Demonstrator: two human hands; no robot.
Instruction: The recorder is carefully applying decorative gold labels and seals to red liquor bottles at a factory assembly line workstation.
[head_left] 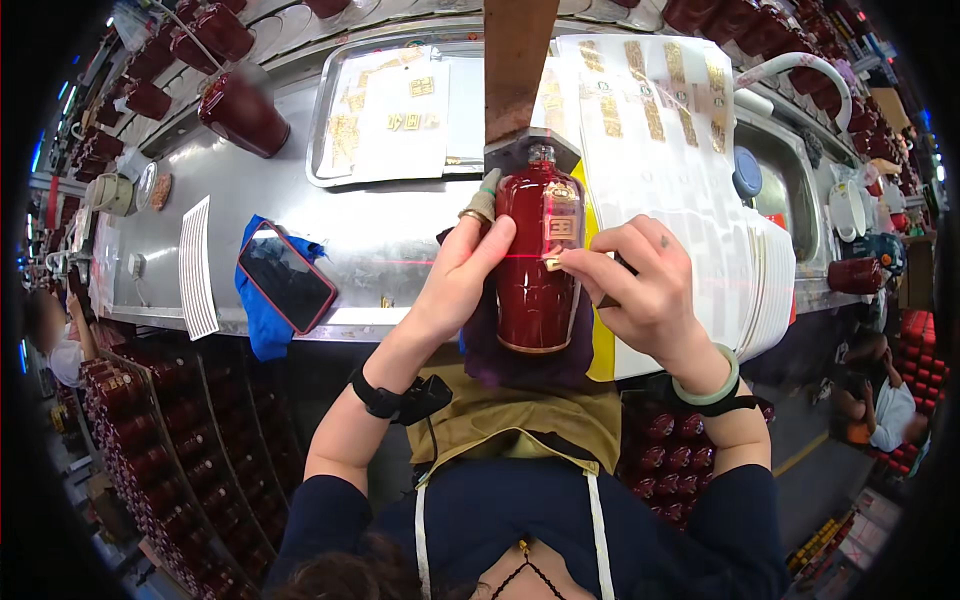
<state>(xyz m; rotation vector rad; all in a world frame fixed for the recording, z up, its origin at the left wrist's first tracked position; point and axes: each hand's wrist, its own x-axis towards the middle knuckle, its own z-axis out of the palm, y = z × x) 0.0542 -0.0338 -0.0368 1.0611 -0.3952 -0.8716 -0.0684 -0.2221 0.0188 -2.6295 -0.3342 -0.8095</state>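
A dark red glass bottle (528,310) lies before me, its neck pointing away, on a dark purple cloth (484,358). From its left side my left hand (458,268) grips it, thumb on the glass and a finger cot on one fingertip. Gold characters run down the bottle's face. My right hand (645,285) pinches a small gold sticker (553,263) against the glass, just below a square gold character (561,228). A thin red light line crosses the bottle there. The bottle's neck meets a dark block (530,145) beneath a brown wooden post (517,60).
White sheets of gold stickers (640,110) lie right of the post. A metal tray (318,165) holds more sheets. At left are a phone (287,278) on a blue cloth (262,325), a striped strip (198,268) and another red bottle (243,112). A sink (790,175) is at right.
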